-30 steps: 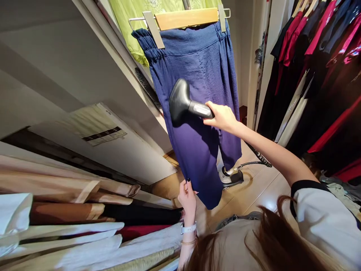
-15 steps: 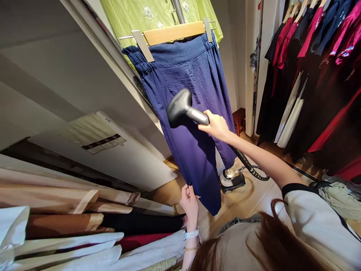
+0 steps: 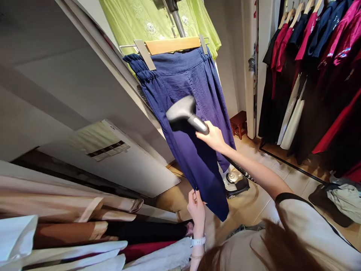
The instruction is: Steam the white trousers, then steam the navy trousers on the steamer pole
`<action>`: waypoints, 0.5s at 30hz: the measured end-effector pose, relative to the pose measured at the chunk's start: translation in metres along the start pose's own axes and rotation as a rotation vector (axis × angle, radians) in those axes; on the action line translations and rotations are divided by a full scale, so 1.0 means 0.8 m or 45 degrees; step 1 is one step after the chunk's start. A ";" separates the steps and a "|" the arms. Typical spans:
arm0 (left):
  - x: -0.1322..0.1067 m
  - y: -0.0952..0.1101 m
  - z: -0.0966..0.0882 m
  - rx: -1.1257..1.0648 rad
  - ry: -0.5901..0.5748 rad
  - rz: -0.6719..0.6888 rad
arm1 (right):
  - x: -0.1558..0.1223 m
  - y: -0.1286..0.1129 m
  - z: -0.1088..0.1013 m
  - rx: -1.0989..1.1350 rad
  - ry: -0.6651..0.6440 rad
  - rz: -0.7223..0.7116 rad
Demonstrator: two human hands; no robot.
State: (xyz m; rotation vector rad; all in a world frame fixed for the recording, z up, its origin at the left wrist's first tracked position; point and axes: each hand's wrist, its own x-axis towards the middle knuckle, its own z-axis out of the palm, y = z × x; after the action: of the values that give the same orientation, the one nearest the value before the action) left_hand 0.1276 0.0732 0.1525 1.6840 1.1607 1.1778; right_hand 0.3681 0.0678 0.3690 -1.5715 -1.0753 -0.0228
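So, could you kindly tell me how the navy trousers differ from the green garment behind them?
The trousers are navy and plain, the green garment lime with pale floral embroidery. The trousers hang in front, the garment behind them. Both hang upright from above.

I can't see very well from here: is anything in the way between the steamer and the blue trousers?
Nothing visible is. The right hand holds the garment steamer head just in front of the navy trousers, with nothing between them. Blur hides whether they touch.
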 end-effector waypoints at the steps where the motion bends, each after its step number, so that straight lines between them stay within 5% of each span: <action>1: -0.001 0.001 -0.001 0.008 -0.001 -0.002 | 0.010 -0.009 -0.003 0.051 0.017 -0.001; 5: -0.005 0.003 -0.003 0.110 0.013 0.044 | 0.022 -0.025 -0.005 0.238 0.007 0.062; 12: 0.002 -0.001 0.001 0.231 -0.097 0.101 | -0.078 0.019 0.034 0.302 -0.105 0.320; 15: 0.006 -0.004 -0.003 0.280 -0.122 0.126 | -0.086 0.018 0.035 0.309 -0.103 0.348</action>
State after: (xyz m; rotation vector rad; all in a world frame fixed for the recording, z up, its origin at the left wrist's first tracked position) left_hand 0.1251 0.0790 0.1517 1.9611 1.1935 1.0459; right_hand 0.3229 0.0494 0.3106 -1.4939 -0.8807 0.3468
